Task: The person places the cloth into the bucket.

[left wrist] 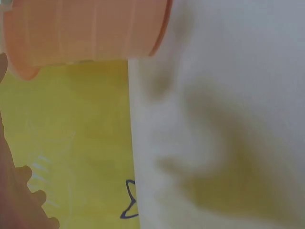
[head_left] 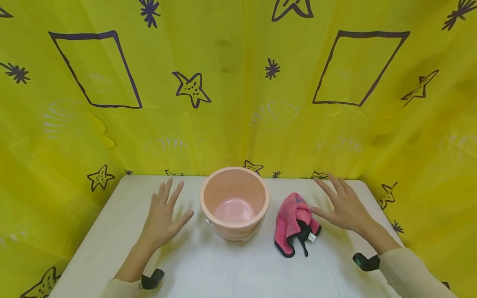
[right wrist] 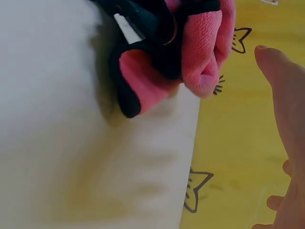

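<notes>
A pale pink bucket (head_left: 234, 231) stands upright on the white table, and its inside looks bare. Its side also shows at the top of the left wrist view, as a ribbed peach wall (left wrist: 90, 33). To its right lies a crumpled pink cloth (head_left: 288, 217) with black edging, a black cord and a white tag. My left hand (head_left: 162, 221) hovers left of the bucket, fingers straight and spread, holding nothing. My right hand (head_left: 344, 207) is spread just right of the cloth (right wrist: 205, 52), thumb toward it, with nothing in its grasp.
The white table (head_left: 238, 273) ends at a yellow curtain (head_left: 231, 124) printed with starfish and shells, which encloses the back and both sides. Dark wrist devices sit at the left sleeve (head_left: 152, 279) and the right sleeve (head_left: 366, 262).
</notes>
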A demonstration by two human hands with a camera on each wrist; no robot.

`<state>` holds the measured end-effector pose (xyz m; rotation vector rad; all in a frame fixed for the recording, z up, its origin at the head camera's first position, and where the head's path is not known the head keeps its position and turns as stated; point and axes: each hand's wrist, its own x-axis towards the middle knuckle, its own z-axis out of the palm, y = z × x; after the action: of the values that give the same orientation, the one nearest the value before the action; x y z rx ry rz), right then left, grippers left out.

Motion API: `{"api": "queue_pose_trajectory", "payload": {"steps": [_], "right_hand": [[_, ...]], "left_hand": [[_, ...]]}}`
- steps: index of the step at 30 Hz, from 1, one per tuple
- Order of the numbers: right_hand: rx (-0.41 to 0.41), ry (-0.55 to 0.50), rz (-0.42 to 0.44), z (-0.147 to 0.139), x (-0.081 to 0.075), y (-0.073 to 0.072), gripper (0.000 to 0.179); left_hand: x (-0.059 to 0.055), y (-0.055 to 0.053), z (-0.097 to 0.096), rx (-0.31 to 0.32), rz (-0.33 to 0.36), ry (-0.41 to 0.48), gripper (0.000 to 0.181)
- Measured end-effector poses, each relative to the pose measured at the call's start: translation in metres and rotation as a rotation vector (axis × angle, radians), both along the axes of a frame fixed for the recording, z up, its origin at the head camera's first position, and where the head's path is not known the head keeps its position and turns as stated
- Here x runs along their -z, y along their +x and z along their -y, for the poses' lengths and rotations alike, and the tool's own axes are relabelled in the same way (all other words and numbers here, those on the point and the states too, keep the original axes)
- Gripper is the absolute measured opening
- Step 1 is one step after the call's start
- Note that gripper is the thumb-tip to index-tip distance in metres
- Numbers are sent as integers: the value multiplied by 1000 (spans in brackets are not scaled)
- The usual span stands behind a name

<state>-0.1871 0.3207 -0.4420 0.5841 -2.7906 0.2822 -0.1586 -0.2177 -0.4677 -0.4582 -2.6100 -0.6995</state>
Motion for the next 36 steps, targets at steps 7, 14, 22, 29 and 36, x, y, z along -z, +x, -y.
{"api": "queue_pose_trajectory", "payload": {"steps": [7, 14, 22, 29, 36], "right_hand": [[15, 0, 51, 20, -3, -9, 95], [-2, -38, 92, 43, -9, -15, 92], [-31, -90, 150, 77, -1, -17, 91], [-37, -118, 175, 91, 18, -12, 92], [-38, -106, 182, 89, 37, -9, 91]], "left_hand": [[3, 0, -14, 66, 30, 98, 88], [3, -1, -32, 139, 129, 244, 85], [3, -3, -48, 237, 172, 376, 81], [4, 0, -58, 244, 258, 451, 80], [7, -2, -60, 248, 267, 476, 78]]}}
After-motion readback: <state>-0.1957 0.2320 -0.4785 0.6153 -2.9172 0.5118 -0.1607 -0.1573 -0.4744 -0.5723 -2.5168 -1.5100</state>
